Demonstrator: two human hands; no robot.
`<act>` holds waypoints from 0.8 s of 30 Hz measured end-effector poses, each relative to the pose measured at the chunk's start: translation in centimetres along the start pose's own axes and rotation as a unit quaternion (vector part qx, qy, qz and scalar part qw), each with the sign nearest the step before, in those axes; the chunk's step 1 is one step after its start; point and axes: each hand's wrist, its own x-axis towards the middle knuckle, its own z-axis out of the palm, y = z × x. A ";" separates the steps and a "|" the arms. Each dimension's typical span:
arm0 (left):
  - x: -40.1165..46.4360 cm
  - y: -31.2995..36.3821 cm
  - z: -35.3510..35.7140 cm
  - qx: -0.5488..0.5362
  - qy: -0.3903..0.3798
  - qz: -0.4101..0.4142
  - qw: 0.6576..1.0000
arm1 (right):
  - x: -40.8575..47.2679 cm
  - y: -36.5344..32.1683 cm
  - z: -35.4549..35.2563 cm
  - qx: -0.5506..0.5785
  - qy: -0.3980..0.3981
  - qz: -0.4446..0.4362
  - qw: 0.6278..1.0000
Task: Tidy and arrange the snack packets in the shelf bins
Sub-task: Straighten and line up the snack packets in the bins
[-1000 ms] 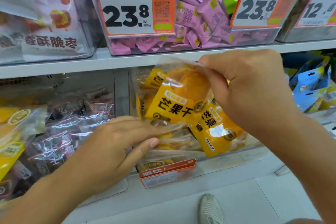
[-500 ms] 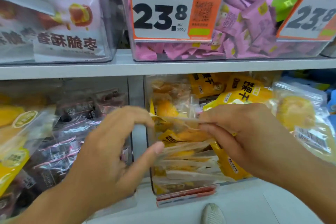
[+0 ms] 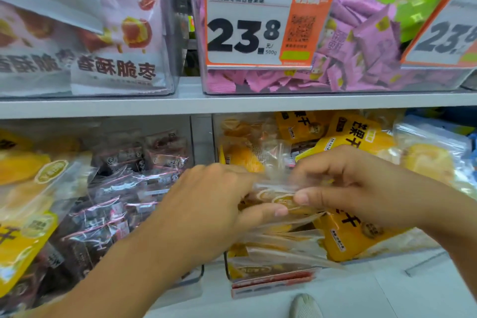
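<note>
The mango packet [image 3: 281, 200], clear with a yellow label, sits between two hands in front of the clear mango bin [image 3: 273, 276] on the lower shelf. The left hand [image 3: 206, 212] pinches its left end with thumb and curled fingers. The right hand [image 3: 348, 186] pinches its right end the same way. Under the grip lie more yellow mango packets [image 3: 346, 237]. Left of the grip sits a bin of dark packets [image 3: 121, 196]. Above the grip, pink packets [image 3: 361, 54] fill a bin behind an orange price tag [image 3: 258, 23] reading 23.8.
</note>
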 end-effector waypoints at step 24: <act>0.0 -2.7 -0.8 -0.119 0.052 -0.005 0.992 | -1.1 -1.8 2.2 -0.098 0.008 0.213 0.972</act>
